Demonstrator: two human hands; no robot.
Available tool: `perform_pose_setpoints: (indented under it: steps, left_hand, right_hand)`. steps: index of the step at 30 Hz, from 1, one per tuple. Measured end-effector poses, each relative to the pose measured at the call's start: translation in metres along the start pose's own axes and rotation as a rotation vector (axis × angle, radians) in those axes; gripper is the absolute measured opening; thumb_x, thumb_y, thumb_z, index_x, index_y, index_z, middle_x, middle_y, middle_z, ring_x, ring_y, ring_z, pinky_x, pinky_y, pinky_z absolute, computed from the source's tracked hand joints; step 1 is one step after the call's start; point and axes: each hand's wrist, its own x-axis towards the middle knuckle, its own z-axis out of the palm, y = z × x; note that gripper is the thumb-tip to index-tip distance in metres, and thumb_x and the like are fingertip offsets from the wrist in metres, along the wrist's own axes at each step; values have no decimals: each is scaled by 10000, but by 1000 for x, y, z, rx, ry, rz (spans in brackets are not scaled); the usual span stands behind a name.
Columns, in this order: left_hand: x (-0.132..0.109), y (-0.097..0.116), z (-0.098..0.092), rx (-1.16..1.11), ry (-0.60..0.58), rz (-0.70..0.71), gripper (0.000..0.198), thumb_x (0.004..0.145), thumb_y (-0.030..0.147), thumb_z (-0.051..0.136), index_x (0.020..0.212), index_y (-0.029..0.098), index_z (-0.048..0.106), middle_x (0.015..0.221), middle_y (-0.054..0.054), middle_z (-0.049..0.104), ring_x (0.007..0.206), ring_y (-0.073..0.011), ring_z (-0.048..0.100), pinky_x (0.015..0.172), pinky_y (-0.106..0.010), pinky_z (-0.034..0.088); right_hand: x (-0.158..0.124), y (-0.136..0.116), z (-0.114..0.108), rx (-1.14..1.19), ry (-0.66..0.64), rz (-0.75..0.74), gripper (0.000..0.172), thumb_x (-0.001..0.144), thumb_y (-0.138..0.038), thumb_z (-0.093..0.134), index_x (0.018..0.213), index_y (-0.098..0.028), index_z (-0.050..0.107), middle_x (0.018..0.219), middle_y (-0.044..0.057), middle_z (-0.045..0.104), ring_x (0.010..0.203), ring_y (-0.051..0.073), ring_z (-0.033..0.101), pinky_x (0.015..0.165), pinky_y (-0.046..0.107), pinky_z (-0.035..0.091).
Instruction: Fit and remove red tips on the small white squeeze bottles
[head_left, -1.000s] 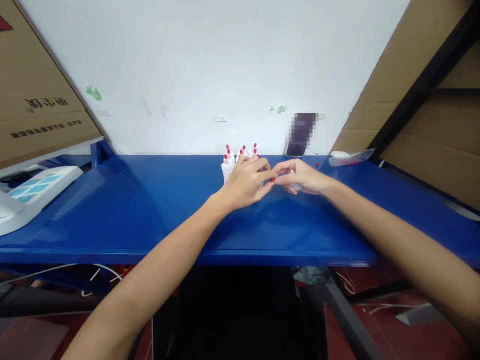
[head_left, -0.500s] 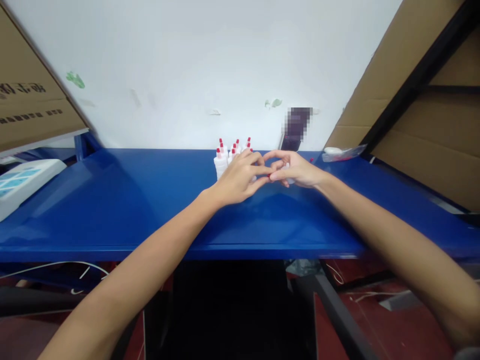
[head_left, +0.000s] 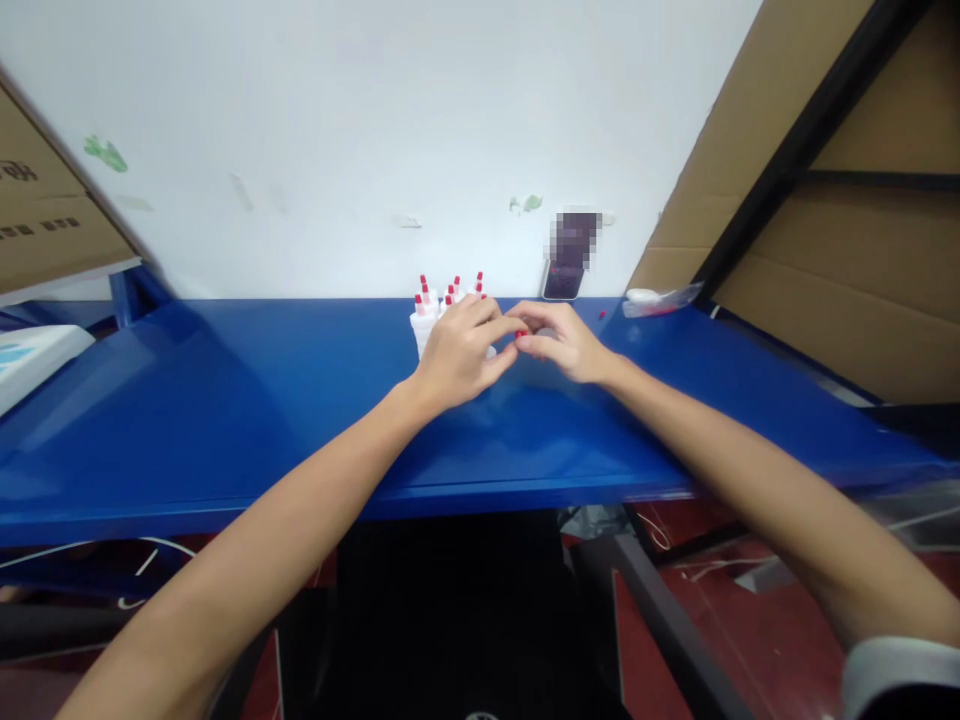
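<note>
Right hand [head_left: 564, 342] has turned, hiding its white piece, so work seems centred on the red cap [head_left: 520, 336], which nearly closed fingers of this and the left hand [head_left: 461, 345] pinch near the white bottles [head_left: 422, 328].

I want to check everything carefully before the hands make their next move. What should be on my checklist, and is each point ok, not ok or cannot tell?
1. Red cap at the fingertips where left hand and right hand meet: ok.
2. Which hand grips the cap: cannot tell, the fingers crowd around it.
3. Visible white bottles upright on the table: ok.
4. Whole bottle group in plain view: not ok, the left hand covers part of it.
5. No loose small parts: not ok, a small red piece lies near the plastic bag.
6. Phone apart from both hands: ok, it stands by the wall.
</note>
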Motion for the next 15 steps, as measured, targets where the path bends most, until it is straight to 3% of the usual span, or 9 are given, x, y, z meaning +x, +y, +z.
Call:
perform_pose_setpoints:
  steps: [4, 7, 11, 15]
  left_hand:
    - [-2, -1, 0, 80, 0, 48, 190, 986, 255, 558, 1064, 181, 715, 836, -45, 602, 789, -191, 526, 725, -336, 446]
    - [-2, -1, 0, 98, 34, 75, 185, 987, 248, 561, 1036, 168, 721, 823, -44, 602, 765, -183, 525, 710, -326, 447]
    - [-1, -3, 0, 115, 68, 109, 165, 966, 223, 589, 1032, 160, 727, 808, -40, 600, 749, -181, 525, 686, -316, 439]
    - [-2, -4, 0, 145, 16, 91, 189, 961, 225, 577, 1075, 174, 719, 822, -42, 607, 766, -189, 535, 697, -321, 446]
  right_hand:
    - [-1, -5, 6, -162, -6, -124, 370, 935, -497, 621, 1112, -173, 655, 936, 33, 685, 800, 184, 589, 734, 319, 454]
    - [-2, -5, 7, -193, -33, -134, 365, 963, -506, 588, 1116, -179, 635, 953, 31, 676, 810, 183, 583, 750, 316, 441]
    - [-1, -2, 7, -249, -9, -151, 381, 981, -542, 557, 856, -184, 598, 775, -5, 577, 688, 149, 489, 669, 298, 376]
    - [0, 0, 7, -349, 26, -166, 476, 993, -559, 525, 699, -187, 555, 719, -7, 477, 653, 143, 454, 623, 304, 327]
